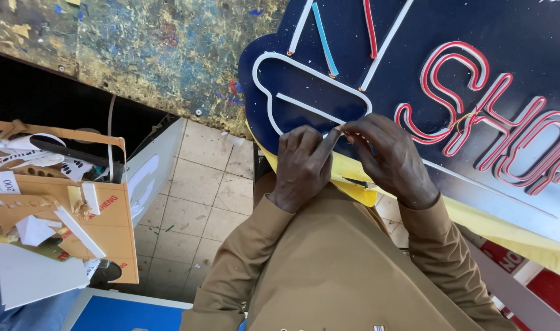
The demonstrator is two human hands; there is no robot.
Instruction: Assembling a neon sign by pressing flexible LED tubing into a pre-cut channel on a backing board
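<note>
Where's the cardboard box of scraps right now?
In the head view the cardboard box sits at the far left edge, on the tiled floor, well left of the left hand and the dark blue sign board.

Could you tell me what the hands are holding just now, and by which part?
Both hands, left hand and right hand, pinch the loose end of the white strip at the dark blue sign board's lower edge.

Bright daylight, even, seems to come from upper right. Soft glare on dark blue sign board (pixel 513 24). Deep black shadow in gap at left (pixel 41 104), no detail there. Soft shadows under both hands. Centre sharp; slight softness and wide-angle stretch at edges, esp. cardboard box (pixel 114 227) on the left. No motion blur.
</note>
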